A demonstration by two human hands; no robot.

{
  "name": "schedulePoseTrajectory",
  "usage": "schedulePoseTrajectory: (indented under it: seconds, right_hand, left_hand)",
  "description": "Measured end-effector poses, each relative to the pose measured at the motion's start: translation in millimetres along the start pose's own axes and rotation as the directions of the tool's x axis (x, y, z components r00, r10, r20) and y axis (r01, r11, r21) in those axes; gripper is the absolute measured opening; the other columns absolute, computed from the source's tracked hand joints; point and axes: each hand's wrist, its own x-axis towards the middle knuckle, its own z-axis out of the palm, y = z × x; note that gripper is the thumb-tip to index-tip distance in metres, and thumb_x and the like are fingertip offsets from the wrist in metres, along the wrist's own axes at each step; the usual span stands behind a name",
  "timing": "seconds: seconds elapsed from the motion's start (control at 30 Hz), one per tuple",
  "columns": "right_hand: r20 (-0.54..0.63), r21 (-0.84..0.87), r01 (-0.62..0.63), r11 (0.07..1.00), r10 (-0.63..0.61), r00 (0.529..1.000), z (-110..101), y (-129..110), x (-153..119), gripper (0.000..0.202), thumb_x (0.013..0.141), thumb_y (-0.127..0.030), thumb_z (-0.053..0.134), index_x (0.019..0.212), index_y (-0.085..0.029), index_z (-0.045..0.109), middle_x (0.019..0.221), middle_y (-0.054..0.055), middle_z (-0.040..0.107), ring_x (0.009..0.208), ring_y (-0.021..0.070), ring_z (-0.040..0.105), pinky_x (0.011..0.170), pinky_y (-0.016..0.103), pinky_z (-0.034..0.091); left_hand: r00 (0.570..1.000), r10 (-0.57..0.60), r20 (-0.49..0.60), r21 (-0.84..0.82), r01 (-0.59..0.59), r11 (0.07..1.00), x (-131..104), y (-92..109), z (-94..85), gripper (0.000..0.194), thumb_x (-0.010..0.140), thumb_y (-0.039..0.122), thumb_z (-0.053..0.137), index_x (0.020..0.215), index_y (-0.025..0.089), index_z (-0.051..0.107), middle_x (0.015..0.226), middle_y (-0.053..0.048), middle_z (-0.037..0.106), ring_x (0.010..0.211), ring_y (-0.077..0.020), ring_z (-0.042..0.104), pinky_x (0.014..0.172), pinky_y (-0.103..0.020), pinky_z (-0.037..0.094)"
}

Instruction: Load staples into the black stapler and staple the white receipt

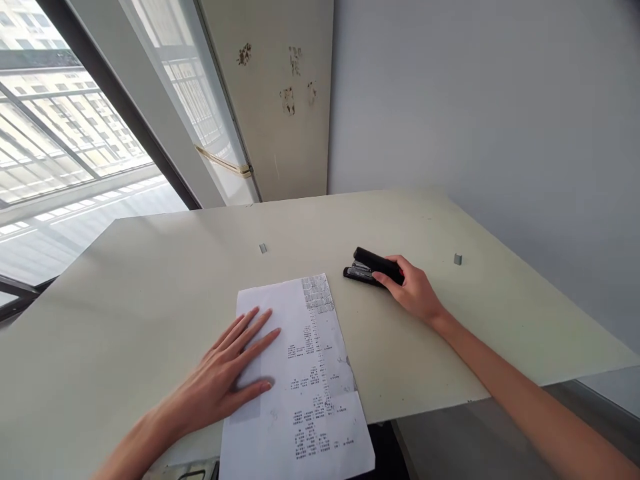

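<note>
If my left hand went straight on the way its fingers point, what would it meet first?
The left hand would slide across the paper, then probably meet the stapler near its front end, though it might narrowly miss.

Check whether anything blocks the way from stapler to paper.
Nothing visible does: only tabletop separates the stapler in the right hand from the paper under the left hand. One small grey piece lies beyond the paper, another right of the right hand.
</note>
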Motion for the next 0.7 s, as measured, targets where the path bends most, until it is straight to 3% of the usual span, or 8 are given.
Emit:
schedulePoseTrajectory:
  seconds: [0.07, 0.17, 0.3, 0.43, 0.57, 0.7]
  right_hand:
    - [-0.014, 0.116, -0.073, 0.991, 0.075, 0.997, -4, 2, 7, 0.043, 0.092, -0.067, 0.066, 0.107, -0.027, 0.065, 0.086, 0.001, 0.067, 0.068, 0.0191, 0.054, 0.060, 0.033, 0.044]
    - [-0.054, 0.267, -0.080, 0.960, 0.098, 0.994, -8, 6, 13, 0.043, 0.092, -0.066, 0.068, 0.104, -0.025, 0.066, 0.090, 0.001, 0.065, 0.077, 0.0197, 0.057, 0.066, 0.032, 0.045]
    - [-0.106, 0.358, -0.053, 0.932, 0.097, 0.990, -8, 4, 12, 0.043, 0.090, -0.065, 0.070, 0.103, -0.024, 0.066, 0.094, 0.003, 0.068, 0.086, 0.0222, 0.062, 0.076, 0.036, 0.051]
    - [-0.191, 0.339, -0.023, 0.941, 0.093, 0.977, -7, -6, 7, 0.042, 0.090, -0.062, 0.071, 0.104, -0.023, 0.066, 0.097, 0.005, 0.071, 0.090, 0.0248, 0.065, 0.079, 0.039, 0.054]
    - [-0.255, 0.323, 0.004, 0.946, 0.084, 0.963, -10, -12, 5, 0.039, 0.091, -0.060, 0.070, 0.105, -0.024, 0.065, 0.095, 0.004, 0.071, 0.088, 0.0242, 0.065, 0.078, 0.038, 0.055]
    - [-0.267, 0.339, 0.013, 0.941, 0.083, 0.960, -11, -12, 6, 0.038, 0.092, -0.059, 0.069, 0.107, -0.024, 0.065, 0.099, 0.006, 0.073, 0.092, 0.0258, 0.068, 0.080, 0.039, 0.057]
  left_hand:
    - [1.000, -0.002, 0.005, 0.019, 0.001, 1.000, 14, 4, 2.5, 0.079, 0.105, 0.055, 0.055, 0.171, 0.037, 0.015, 0.178, -0.001, 0.014, 0.162, -0.0374, 0.019, 0.127, -0.061, 0.032]
    - [1.000, 0.006, -0.006, 0.018, -0.005, 1.000, 48, 12, 8.9, 0.076, 0.106, 0.055, 0.052, 0.171, 0.037, 0.016, 0.178, -0.001, 0.014, 0.163, -0.0360, 0.018, 0.129, -0.060, 0.029]
    - [0.998, 0.041, -0.041, -0.026, -0.042, 0.999, 113, 22, 20.7, 0.070, 0.107, 0.057, 0.050, 0.169, 0.033, 0.027, 0.177, -0.004, 0.018, 0.163, -0.0353, 0.020, 0.131, -0.059, 0.023]
    - [0.994, 0.089, -0.060, -0.061, -0.093, 0.994, 186, 35, 33.3, 0.067, 0.107, 0.060, 0.047, 0.165, 0.028, 0.038, 0.176, -0.008, 0.025, 0.163, -0.0350, 0.021, 0.132, -0.058, 0.022]
    - [0.986, 0.116, -0.116, -0.082, -0.126, 0.989, 251, 48, 43.6, 0.062, 0.107, 0.057, 0.047, 0.156, 0.020, 0.051, 0.164, -0.014, 0.047, 0.159, -0.0361, 0.031, 0.132, -0.057, 0.022]
    - [0.969, 0.164, -0.184, -0.148, -0.192, 0.970, 293, 60, 46.8, 0.044, 0.105, 0.047, 0.050, 0.137, 0.020, 0.066, 0.148, -0.011, 0.063, 0.147, -0.0337, 0.049, 0.131, -0.053, 0.026]
